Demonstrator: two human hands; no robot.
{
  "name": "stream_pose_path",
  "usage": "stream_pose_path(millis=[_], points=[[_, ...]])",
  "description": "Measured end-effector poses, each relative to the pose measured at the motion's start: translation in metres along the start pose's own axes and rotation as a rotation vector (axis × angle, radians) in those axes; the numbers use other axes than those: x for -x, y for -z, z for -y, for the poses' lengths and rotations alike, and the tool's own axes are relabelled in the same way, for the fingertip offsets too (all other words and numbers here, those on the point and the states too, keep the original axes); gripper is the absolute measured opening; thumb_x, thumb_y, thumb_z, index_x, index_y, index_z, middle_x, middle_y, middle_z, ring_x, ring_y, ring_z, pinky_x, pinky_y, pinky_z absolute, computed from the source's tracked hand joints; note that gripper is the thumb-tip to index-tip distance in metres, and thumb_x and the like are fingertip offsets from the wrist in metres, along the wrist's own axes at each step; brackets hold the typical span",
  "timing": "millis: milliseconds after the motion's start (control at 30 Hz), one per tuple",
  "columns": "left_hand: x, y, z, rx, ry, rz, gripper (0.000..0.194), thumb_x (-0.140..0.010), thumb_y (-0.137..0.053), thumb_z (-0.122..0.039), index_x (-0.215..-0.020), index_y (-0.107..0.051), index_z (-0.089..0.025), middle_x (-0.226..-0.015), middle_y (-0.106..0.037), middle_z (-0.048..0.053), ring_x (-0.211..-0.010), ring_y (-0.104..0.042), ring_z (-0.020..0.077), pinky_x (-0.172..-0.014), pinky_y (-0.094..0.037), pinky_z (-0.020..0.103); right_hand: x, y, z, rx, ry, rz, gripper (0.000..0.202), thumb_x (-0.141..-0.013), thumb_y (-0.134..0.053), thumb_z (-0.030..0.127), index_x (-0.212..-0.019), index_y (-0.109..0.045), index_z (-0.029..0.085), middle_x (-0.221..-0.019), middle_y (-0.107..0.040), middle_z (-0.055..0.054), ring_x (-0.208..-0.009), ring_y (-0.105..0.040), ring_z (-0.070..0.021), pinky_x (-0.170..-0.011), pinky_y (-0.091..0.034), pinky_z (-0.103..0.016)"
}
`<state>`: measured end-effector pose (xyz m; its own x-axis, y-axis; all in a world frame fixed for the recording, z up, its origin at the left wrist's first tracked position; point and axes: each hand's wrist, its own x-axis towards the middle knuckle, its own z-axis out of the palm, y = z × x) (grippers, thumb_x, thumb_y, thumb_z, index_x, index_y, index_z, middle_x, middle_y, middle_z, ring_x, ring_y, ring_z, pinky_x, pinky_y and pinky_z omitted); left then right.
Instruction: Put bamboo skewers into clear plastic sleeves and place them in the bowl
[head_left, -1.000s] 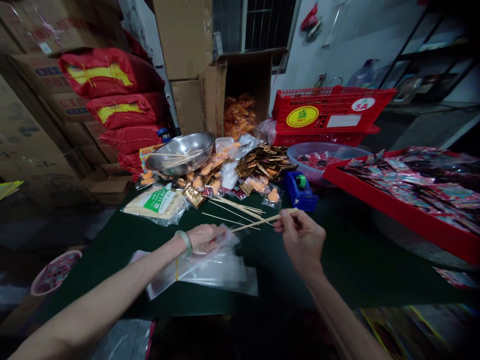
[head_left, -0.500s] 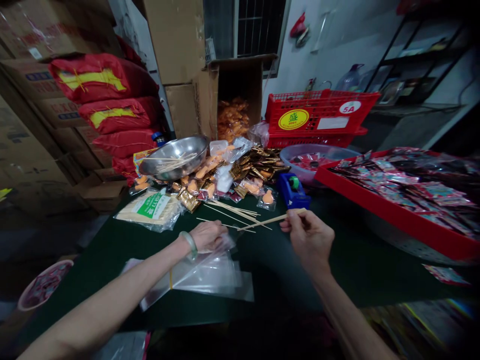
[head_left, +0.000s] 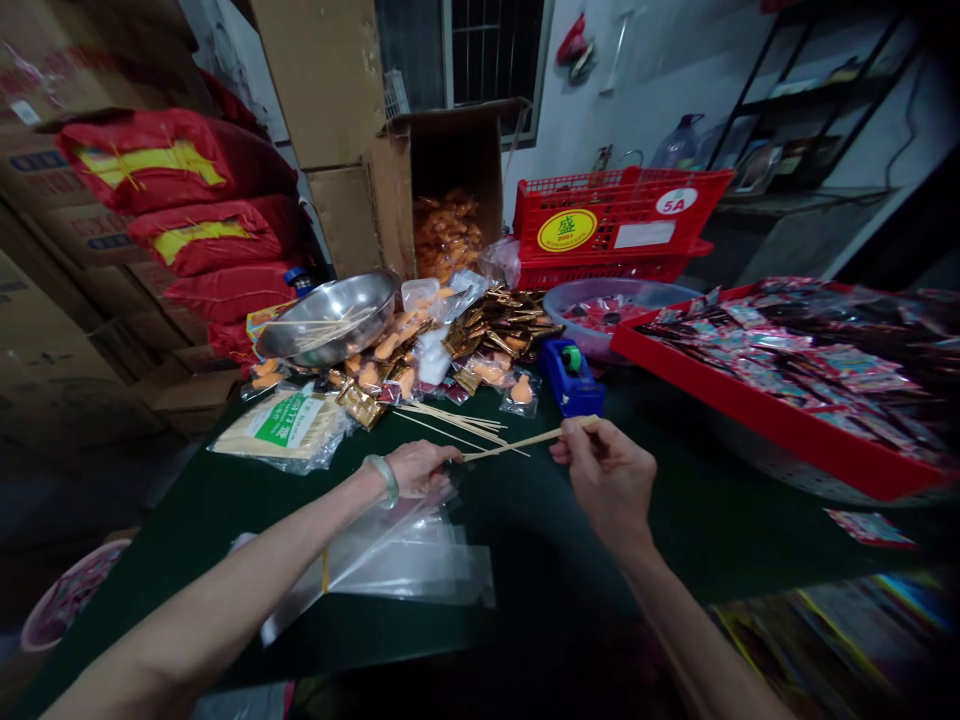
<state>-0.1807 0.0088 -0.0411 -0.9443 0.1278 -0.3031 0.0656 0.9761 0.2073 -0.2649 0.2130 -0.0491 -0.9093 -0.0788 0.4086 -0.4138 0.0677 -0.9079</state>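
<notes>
My right hand (head_left: 609,475) pinches one end of a small bundle of thin wooden sticks (head_left: 517,443), which slants down to the left. At its other end, my left hand (head_left: 420,470), with a pale green bangle on the wrist, has closed fingertips on the sticks. Clear plastic bags (head_left: 405,560) with a yellow band lie below my left hand. Loose sticks (head_left: 457,422) rest on the dark green table just beyond the hands. A blue tape dispenser (head_left: 574,380) stands behind my right hand.
A packet of sticks (head_left: 281,428), a steel bowl (head_left: 330,318) and small packets (head_left: 499,325) lie at the back. A red tray (head_left: 765,420) of packets is at the right. Behind are red baskets (head_left: 619,225) and an open carton (head_left: 390,200).
My left fingertips have come up to the lower end of the bundle and closed on it. My right hand still holds the other end. The whole view has shifted slightly.
</notes>
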Motion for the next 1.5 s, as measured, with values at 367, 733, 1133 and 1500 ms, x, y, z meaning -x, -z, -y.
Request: stream_pose_path(millis=[367, 733, 1133, 1500], points=[[0.006, -0.006, 0.009, 0.064, -0.066, -0.027, 0.013, -0.067, -0.047, -0.013, -0.074, -0.057, -0.016, -0.067, -0.055, 0.0, -0.058, -0.046, 0.0111, -0.051, -0.032, 0.019, 0.002, 0.002, -0.002, -0.015, -0.004, -0.024, 0.021, -0.075, -0.054, 0.034, -0.064, -0.056, 0.015, -0.052, -0.055, 0.001, -0.045, -0.054, -0.0112, -0.045, -0.045, -0.022], [0.013, 0.006, -0.003, 0.014, -0.12, -0.141, 0.017, -0.064, -0.044, -0.005, -0.063, -0.058, -0.014, -0.065, -0.056, 0.001, -0.06, -0.047, 0.0111, -0.054, -0.03, 0.021, -0.008, -0.001, 0.016, -0.353, -0.18, -0.017, 0.017, -0.068, -0.063, 0.029, -0.062, -0.056, 0.014, -0.052, -0.053, 0.003, -0.043, -0.054, -0.0097, -0.039, -0.047, -0.021], [0.041, 0.034, -0.039, -0.112, -0.241, -0.308, 0.019, -0.075, -0.042, -0.011, -0.061, -0.055, -0.014, -0.064, -0.051, 0.001, -0.056, -0.042, 0.0101, -0.05, -0.025, 0.022, 0.036, -0.044, 0.027, -0.348, -0.278, 0.298, 0.022, -0.066, -0.061, 0.034, -0.058, -0.058, 0.014, -0.058, -0.057, -0.001, -0.051, -0.055, -0.0108, -0.04, -0.045, -0.019], [0.035, 0.021, -0.001, 0.312, 0.055, -0.69, 0.036, -0.078, -0.054, -0.027, -0.111, -0.049, -0.015, -0.099, -0.056, 0.009, -0.087, -0.053, 0.0187, -0.076, -0.043, 0.031, -0.037, -0.023, 0.022, -0.339, -0.177, 0.238, 0.026, -0.058, -0.066, 0.039, -0.056, -0.061, 0.013, -0.054, -0.058, 0.0, -0.049, -0.053, -0.0106, -0.04, -0.044, -0.02]])
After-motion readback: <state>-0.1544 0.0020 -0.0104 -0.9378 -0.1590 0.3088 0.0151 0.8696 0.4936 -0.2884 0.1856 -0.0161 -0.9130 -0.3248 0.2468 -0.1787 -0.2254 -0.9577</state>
